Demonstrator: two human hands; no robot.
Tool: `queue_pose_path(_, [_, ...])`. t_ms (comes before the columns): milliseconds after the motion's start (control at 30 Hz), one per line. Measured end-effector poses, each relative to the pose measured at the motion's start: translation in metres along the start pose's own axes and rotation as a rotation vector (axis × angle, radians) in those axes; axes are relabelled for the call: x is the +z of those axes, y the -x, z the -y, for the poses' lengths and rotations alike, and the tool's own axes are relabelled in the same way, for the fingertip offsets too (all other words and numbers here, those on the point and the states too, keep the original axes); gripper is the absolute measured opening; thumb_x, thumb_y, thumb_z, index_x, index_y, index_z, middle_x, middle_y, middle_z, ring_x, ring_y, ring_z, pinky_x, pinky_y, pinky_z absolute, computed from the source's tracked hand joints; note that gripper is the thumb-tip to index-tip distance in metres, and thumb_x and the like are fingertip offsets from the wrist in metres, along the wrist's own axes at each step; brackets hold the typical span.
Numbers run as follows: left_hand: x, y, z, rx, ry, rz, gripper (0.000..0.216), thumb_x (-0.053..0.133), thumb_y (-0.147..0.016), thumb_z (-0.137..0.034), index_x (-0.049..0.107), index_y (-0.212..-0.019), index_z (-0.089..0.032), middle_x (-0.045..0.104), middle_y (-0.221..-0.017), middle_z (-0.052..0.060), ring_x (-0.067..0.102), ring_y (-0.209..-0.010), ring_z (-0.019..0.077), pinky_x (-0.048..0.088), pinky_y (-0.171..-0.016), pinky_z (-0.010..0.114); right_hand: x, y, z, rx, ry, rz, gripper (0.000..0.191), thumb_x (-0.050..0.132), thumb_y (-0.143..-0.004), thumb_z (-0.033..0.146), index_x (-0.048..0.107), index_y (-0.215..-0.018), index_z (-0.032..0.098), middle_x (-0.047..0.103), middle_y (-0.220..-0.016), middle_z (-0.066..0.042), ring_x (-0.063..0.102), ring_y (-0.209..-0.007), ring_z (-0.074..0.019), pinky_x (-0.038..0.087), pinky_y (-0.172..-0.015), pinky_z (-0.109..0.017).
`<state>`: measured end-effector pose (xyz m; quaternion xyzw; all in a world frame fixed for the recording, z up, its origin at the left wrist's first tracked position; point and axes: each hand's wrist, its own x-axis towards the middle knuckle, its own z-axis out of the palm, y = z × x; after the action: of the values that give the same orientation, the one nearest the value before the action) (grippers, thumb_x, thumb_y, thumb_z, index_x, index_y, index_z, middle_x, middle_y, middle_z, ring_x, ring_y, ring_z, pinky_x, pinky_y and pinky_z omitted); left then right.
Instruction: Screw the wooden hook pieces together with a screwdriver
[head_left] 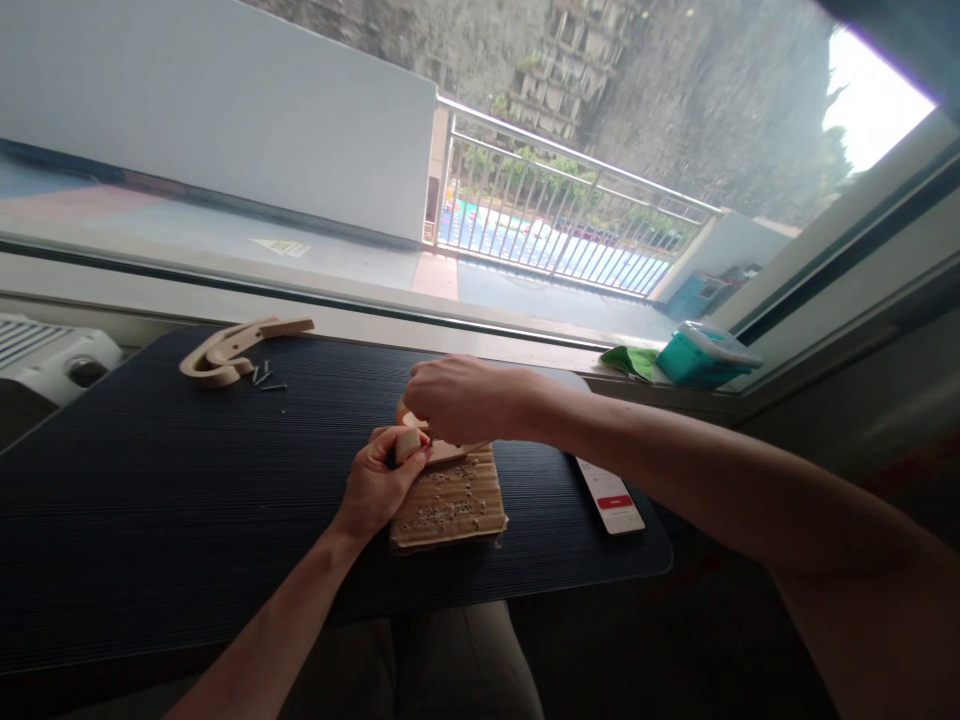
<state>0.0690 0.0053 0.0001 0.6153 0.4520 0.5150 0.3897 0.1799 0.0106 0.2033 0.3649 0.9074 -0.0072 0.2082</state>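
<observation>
My left hand [381, 482] is closed around a pale wooden piece [407, 444], its thumb and fingers pressed on the end. The piece rests on a worn cardboard block [448, 508] with many small holes in its top. Directly above, my right hand [452, 392] is curled into a fist, knuckles up. A small dark, thin tip shows below it, near the left thumb; what the fist grips is hidden. Farther back on the left lies a similar curved wooden piece [217, 362] with holes, beside several metal screws [262, 374].
The dark table [187, 500] stands against a window sill. A phone [611, 497] with a lit screen lies under my right forearm. On the sill are a green cloth [628, 362] and a teal container [701, 355]. A white appliance [56, 360] stands at far left.
</observation>
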Motion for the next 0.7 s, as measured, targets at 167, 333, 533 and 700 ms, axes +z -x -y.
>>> queue_pose_path(167, [0.0, 0.001, -0.002, -0.002, 0.002, -0.004, 0.014, 0.067, -0.068, -0.033, 0.064, -0.072, -0.02, 0.059, -0.078, 0.001, 0.058, -0.077, 0.0168, 0.05, -0.08, 0.031, 0.003, -0.001, 0.001, 0.048, -0.033, 0.042, 0.025, 0.056, -0.081, 0.012, 0.07, -0.101, 0.009, 0.07, -0.09, -0.012, 0.061, -0.079, -0.0192, 0.037, -0.06, -0.028])
queue_pose_path(333, [-0.001, 0.001, -0.003, 0.001, -0.002, 0.003, 0.014, 0.067, -0.068, -0.034, 0.062, -0.069, -0.02, 0.059, -0.077, 0.0, 0.058, -0.076, 0.0166, 0.049, -0.078, 0.03, -0.002, -0.002, 0.005, 0.119, -0.038, 0.033, 0.028, 0.057, -0.082, 0.017, 0.069, -0.108, 0.014, 0.071, -0.097, -0.011, 0.063, -0.088, -0.0213, 0.041, -0.064, -0.029])
queue_pose_path(533, [-0.001, 0.001, -0.004, 0.001, 0.005, 0.012, 0.014, 0.065, -0.069, -0.034, 0.06, -0.069, -0.02, 0.058, -0.077, 0.0, 0.057, -0.075, 0.0157, 0.05, -0.079, 0.03, -0.01, 0.007, 0.011, 0.061, 0.052, 0.092, 0.032, 0.059, -0.081, 0.011, 0.067, -0.112, 0.017, 0.07, -0.103, -0.008, 0.064, -0.092, -0.0216, 0.043, -0.063, -0.029])
queue_pose_path(700, [-0.001, 0.001, -0.006, -0.003, 0.007, 0.011, 0.018, 0.064, -0.069, -0.034, 0.054, -0.062, -0.02, 0.058, -0.078, 0.0, 0.057, -0.075, 0.0153, 0.05, -0.079, 0.029, -0.001, 0.005, 0.01, 0.053, 0.082, 0.032, 0.03, 0.051, -0.087, 0.007, 0.067, -0.111, 0.014, 0.068, -0.106, -0.012, 0.064, -0.092, -0.0214, 0.043, -0.063, -0.028])
